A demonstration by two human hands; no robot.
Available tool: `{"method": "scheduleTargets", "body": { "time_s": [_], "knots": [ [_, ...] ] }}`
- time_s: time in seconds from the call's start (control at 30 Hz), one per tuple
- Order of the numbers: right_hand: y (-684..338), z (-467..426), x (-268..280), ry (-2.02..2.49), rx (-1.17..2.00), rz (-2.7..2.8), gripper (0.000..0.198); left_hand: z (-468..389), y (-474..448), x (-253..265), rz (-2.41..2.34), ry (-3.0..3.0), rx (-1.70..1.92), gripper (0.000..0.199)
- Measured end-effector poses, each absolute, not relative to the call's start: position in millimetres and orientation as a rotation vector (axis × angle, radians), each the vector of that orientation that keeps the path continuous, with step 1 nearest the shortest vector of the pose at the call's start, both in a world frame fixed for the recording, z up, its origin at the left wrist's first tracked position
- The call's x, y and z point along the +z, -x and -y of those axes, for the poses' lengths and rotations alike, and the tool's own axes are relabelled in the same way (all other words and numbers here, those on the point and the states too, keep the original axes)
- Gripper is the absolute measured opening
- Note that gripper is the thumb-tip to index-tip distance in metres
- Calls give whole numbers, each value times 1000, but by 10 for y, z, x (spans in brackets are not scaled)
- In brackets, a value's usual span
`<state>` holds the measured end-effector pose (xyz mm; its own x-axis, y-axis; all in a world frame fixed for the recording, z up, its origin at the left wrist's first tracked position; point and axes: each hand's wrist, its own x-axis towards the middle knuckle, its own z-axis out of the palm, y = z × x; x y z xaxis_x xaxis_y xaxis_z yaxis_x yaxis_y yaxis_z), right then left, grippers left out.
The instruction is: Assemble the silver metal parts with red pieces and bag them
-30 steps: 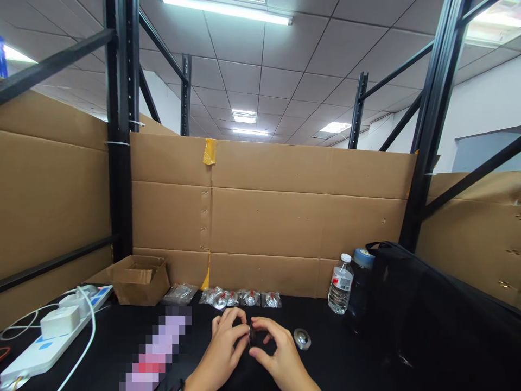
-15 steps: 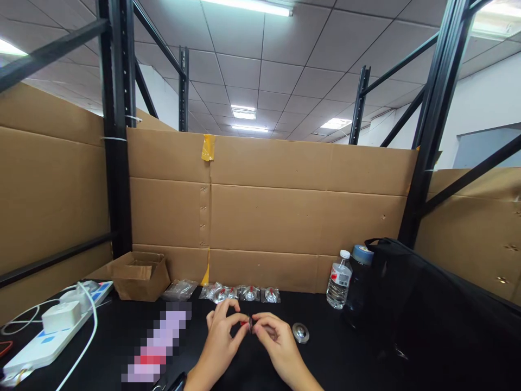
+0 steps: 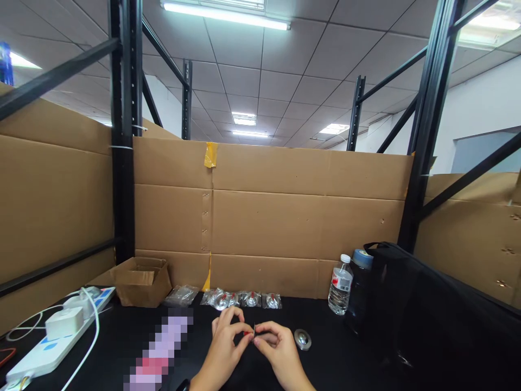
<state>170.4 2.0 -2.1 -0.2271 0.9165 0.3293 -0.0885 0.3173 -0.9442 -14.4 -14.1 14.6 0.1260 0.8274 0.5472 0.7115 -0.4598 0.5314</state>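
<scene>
Close together over the black tabletop, my left hand (image 3: 223, 347) and my right hand (image 3: 280, 347) pinch one small thin part (image 3: 254, 331) between thumbs and fingertips. It is seen edge-on, with a bit of red on the left-hand side; fingers cover most of it and I cannot make out its kind. To the right of my right hand a round silver metal piece (image 3: 302, 339) with a raised centre lies on the table. Beyond my hands, several similar round metal pieces (image 3: 251, 299) with red centres lie in clear plastic bags.
A cardboard box (image 3: 144, 288) stands at the back left, near empty-looking clear bags (image 3: 182, 296). A white power strip (image 3: 44, 353) with cables lies left. A water bottle (image 3: 340, 288), a dark bottle (image 3: 360, 288) and a black bag (image 3: 423, 315) stand right. Cardboard walls (image 3: 268, 228) enclose the back.
The view has tilted slightly upward, so the table things sit lower. Both hands still pinch the small part, now turned nearly edge-on, with fingertips slightly shifted.
</scene>
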Motion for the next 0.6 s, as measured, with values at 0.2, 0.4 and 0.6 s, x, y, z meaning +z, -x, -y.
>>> {"method": "scheduleTargets", "body": {
  "time_s": [0.2,0.4,0.6],
  "knots": [
    [-1703,-227,-267,841,1097,1365,57,82,127,91,-1530,-2242,1271,17],
    [-1719,-281,-231,835,1089,1423,57,16,109,1,-1479,-2278,1280,22],
    [-1754,-228,-135,814,1097,1463,59,54,62,26,-1500,-2300,1262,16]
  ]
}}
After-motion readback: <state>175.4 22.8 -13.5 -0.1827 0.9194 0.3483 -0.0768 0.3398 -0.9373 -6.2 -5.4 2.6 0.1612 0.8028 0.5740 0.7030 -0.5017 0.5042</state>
